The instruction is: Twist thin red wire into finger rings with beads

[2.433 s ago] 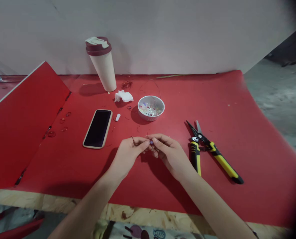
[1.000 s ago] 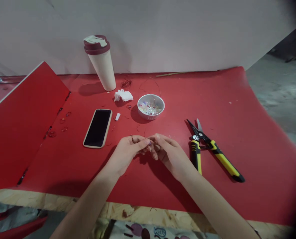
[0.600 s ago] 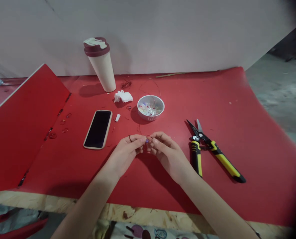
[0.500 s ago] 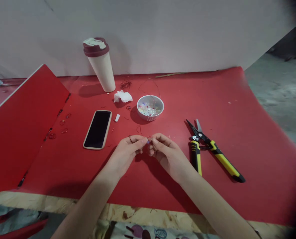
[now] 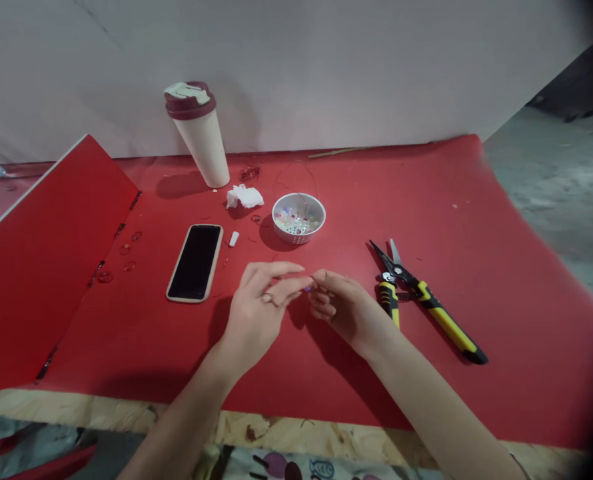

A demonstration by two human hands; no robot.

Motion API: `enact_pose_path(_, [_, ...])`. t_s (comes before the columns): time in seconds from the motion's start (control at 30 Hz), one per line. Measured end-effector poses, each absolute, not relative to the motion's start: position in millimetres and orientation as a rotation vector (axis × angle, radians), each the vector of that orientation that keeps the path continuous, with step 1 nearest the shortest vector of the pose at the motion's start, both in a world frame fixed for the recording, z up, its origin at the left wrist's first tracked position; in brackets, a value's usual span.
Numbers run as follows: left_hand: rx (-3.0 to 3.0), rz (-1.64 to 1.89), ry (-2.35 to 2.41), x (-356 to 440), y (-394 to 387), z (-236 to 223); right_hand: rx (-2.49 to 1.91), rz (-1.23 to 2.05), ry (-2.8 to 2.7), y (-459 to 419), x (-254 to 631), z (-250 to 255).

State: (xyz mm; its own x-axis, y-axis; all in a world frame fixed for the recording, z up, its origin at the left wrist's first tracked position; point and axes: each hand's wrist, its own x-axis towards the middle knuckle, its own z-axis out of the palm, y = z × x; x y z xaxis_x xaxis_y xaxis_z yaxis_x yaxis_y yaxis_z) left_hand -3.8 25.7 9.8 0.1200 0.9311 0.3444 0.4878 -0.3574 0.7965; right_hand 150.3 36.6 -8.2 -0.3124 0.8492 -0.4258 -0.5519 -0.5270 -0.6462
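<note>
My right hand (image 5: 344,303) is pinched closed on a small piece of thin wire with a blue-purple bead (image 5: 308,289) that shows at the fingertips; most of it is hidden. Back upward, my left hand (image 5: 261,300) wears a ring and holds its fingers stretched out and apart. One left fingertip touches or nearly touches the bead and the right fingertips; the left thumb is hidden. Just beyond both hands stands a small silver perforated bowl (image 5: 299,236) with pale, mixed-colour beads (image 5: 294,217) in it. A fine wire loop rises from the bowl.
Yellow-black snips (image 5: 446,323) lie spread at right. At left are a phone (image 5: 195,263), several thin wire rings (image 5: 105,277) and an upright red board (image 5: 51,267). Behind stand a lidded cup (image 5: 204,147), crumpled tissue (image 5: 245,197) and a wire tangle (image 5: 250,173). A wall (image 5: 326,67) closes the back.
My left hand has let go of its pinch, turned its back upward and stretched its fingers. My right hand keeps its pinch, shifted slightly right. The loose wire above the fingertips no longer shows.
</note>
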Motion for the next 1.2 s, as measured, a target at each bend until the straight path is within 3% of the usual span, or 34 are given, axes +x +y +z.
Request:
enact_pose_path(0.2, [2.121,0.946,1.353,0.2,25.9,2.1,-0.993,2.072,-0.387,39.7,153.6,-7.1])
enact_pose_path(0.4, [2.277,0.967,1.358,-0.2,28.2,-0.9,-0.945,2.225,-0.098,42.9,155.5,-6.2])
enact_pose_path(0.6, [2.240,1.117,1.363,-1.8,30.9,-2.8,-0.771,2.287,-0.171,40.2,153.7,-5.6])
enact_pose_path(0.97, [1.354,1.190,1.180,-5.2,34.0,-1.4,-1.042,1.649,-0.816,24.3,140.7,-3.4])
enact_pose_path(1.2, [1.209,1.190,1.097,-3.8,31.7,-2.7,-1.220,1.134,-1.196,17.9,135.8,2.3])
